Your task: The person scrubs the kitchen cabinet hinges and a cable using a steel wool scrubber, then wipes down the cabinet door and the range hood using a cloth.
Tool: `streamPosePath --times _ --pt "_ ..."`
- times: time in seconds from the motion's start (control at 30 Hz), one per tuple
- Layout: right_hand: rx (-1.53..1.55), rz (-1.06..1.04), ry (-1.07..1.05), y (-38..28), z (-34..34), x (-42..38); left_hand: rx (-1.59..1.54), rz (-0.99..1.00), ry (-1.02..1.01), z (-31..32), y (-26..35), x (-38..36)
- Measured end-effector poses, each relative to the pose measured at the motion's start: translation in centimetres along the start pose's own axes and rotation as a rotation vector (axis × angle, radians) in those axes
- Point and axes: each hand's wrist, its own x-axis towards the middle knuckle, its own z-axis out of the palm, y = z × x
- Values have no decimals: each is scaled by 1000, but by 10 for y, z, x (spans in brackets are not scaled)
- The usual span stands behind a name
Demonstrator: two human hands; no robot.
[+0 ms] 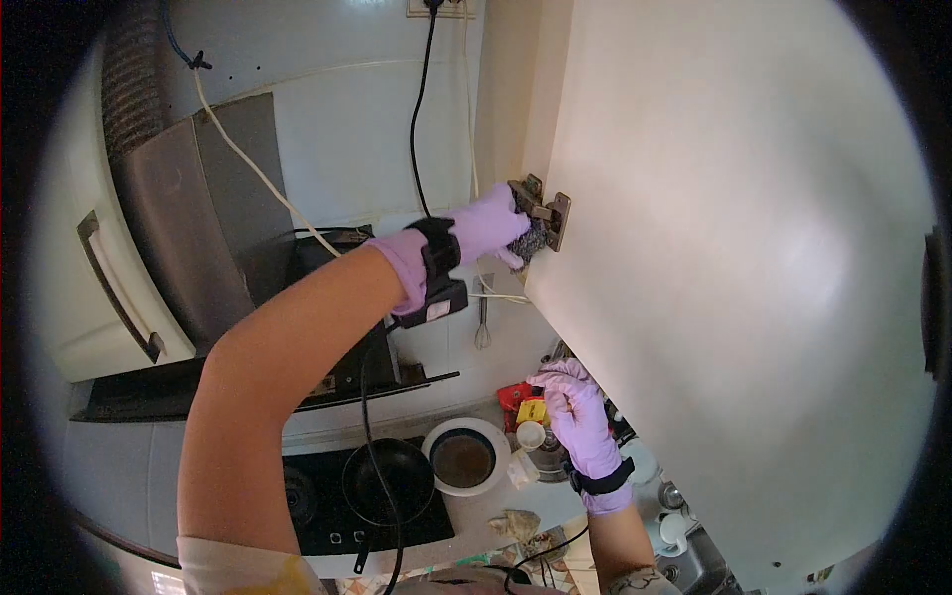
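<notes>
Gloved fingers (pixel 561 394) bend inward near the lower edge of the broad white cabinet door (pixel 734 248); whether the right hand (pixel 583 428) holds anything cannot be told. The left hand (pixel 486 226) is up at the door's metal hinge (pixel 561 224), its fingers clamped on a dark, mesh-like scouring pad (pixel 532 244).

"Where do we find glare?"
"We see a broad pale sheen on the cabinet door (pixel 714 268); the tabletop (pixel 474 516) looks dimmer."
"And distortion?"
"We get a black circular border, bowed lines, and soft detail near the tabletop's back edge."
</notes>
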Motion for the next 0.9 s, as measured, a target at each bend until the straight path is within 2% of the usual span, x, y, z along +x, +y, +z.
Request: streamPosePath --times 0.03,0.13,0.17,0.2,0.27,0.3,0.4,0.47,0.57,0.63,0.67,0.73,0.77,0.83,0.87,0.9 --pt "-3 -26 22 -1 0 1 60 -103 169 11 11 -10" --pt "-28 -29 24 0 0 0 -49 -160 153 10 -14 -3" --pt "-47 -1 3 0 -1 0 431 42 -112 3 -37 3" --pt "-49 -2 2 0 -2 1 430 44 -111 8 -39 1" --pt "-199 -63 -38 -1 -2 1 77 -220 121 23 -44 -5" --pt "-197 -64 -40 0 0 1 77 -221 123 19 -41 -3" --pt "-80 -59 -33 0 0 2 -112 0 88 3 -24 12" --pt "-72 111 -19 -12 -2 4 -96 -9 88 12 -10 -1" --pt "-12 38 -1 6 3 -1 -3 -47 94 15 -25 1" --pt "-37 43 -42 3 2 0 115 -201 67 25 -33 -11" --pt "-64 43 -79 3 2 1 112 -206 69 24 -33 -11" --pt "-32 13 -82 11 4 3 445 -166 103 15 -17 -16" --pt "-3 -5 -79 13 4 1 438 -168 108 10 -7 -18" --pt "-22 -56 -74 13 3 4 617 -255 37 -5 11 -18" --pt "-37 -107 -56 13 2 4 614 -259 39 -10 11 -16" --pt "-35 -104 -61 11 1 4 751 -121 61 -14 8 -14"
